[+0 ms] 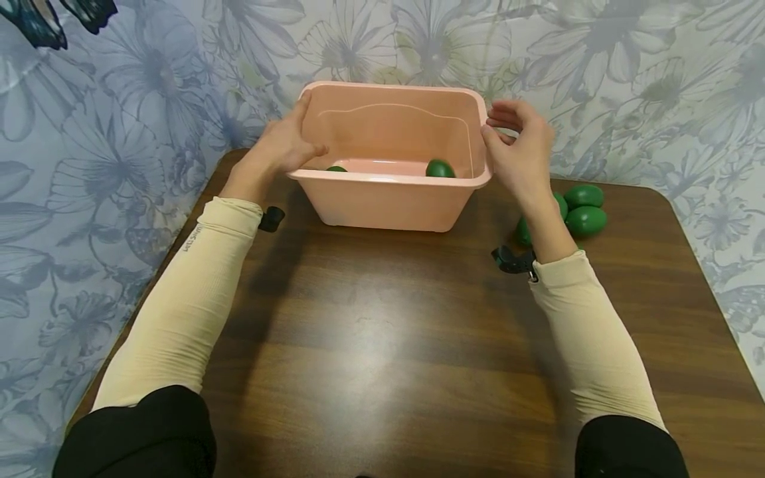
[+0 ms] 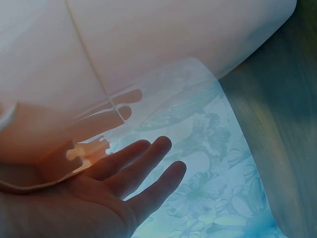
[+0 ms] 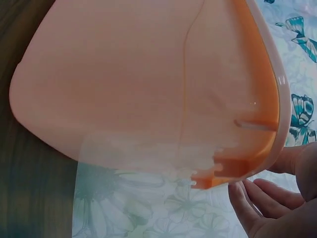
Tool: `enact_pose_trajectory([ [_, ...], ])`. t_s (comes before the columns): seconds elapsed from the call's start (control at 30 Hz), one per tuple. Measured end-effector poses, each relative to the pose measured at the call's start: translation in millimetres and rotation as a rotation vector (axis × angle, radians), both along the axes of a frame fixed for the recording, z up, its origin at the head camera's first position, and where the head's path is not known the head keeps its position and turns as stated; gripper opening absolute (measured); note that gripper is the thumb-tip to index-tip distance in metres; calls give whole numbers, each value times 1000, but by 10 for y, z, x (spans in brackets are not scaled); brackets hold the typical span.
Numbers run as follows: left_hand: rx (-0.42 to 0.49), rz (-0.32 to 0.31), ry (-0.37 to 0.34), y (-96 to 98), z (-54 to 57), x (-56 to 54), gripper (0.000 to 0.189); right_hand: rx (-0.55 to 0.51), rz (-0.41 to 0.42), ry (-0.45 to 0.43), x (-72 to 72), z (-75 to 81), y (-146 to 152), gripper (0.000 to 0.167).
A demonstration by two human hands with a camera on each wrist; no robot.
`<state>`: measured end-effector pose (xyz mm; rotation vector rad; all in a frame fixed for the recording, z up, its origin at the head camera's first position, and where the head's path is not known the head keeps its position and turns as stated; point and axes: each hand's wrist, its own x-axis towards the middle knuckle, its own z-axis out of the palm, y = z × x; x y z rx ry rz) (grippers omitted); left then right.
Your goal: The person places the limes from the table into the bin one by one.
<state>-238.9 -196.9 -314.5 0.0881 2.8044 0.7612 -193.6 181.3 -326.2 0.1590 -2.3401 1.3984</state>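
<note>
A pale pink plastic basin (image 1: 376,202) stands at the far side of the wooden table. One smooth green egg-shaped object (image 1: 440,168) lies inside it, and a second shows only its top beyond the front rim. My left hand (image 1: 283,143) is at the basin's left end, thumb over the rim; the left wrist view shows its fingers (image 2: 168,183) straight and spread beside the wall. At the other end, my right hand (image 1: 521,149) has loosely bent fingers and thumb touching the rim's outer edge. Part of the right fingers is hidden behind the rim in the right wrist view.
Several more green egg-shaped objects (image 1: 586,221) cluster on the table (image 1: 370,345), right of the basin, partly behind my right wrist. A wall with floral paper (image 1: 430,46) rises close behind the basin and along the left edge of the table.
</note>
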Motion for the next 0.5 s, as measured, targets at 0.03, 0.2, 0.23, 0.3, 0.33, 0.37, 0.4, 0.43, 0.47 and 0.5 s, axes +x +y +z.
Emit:
enact_pose_trajectory([
  [0.03, -3, -1, 0, -3, -2, 0, 105, 3, -9, 1, 5, -9, 10, 35],
  [0.2, -14, -3, 4, -13, 7, -2, 105, 40, -14, -9, 41, -69, 96, 35],
  [0.23, -15, -3, 4, -12, 9, -1, 105, 53, -15, -13, 49, -86, 120, 35],
  [0.3, -14, -2, 6, -8, 10, -1, 104, 76, -23, -25, 65, -122, 174, 36],
  [0.33, -14, -4, 8, -5, 7, -2, 104, 86, -27, -26, 72, -143, 203, 36],
  [0.37, -13, -5, 8, -2, 3, -3, 104, 96, -34, -28, 79, -165, 234, 36],
  [0.4, -11, -5, 8, 2, 1, -2, 104, 106, -43, -28, 86, -187, 264, 35],
  [0.43, -10, -4, 8, 5, -1, 2, 104, 114, -49, -29, 92, -209, 294, 35],
  [0.47, -9, -5, 8, 8, -5, 3, 104, 116, -53, -32, 99, -231, 325, 35],
  [0.5, -7, -5, 6, 10, -8, 5, 105, 120, -57, -35, 105, -253, 356, 34],
])
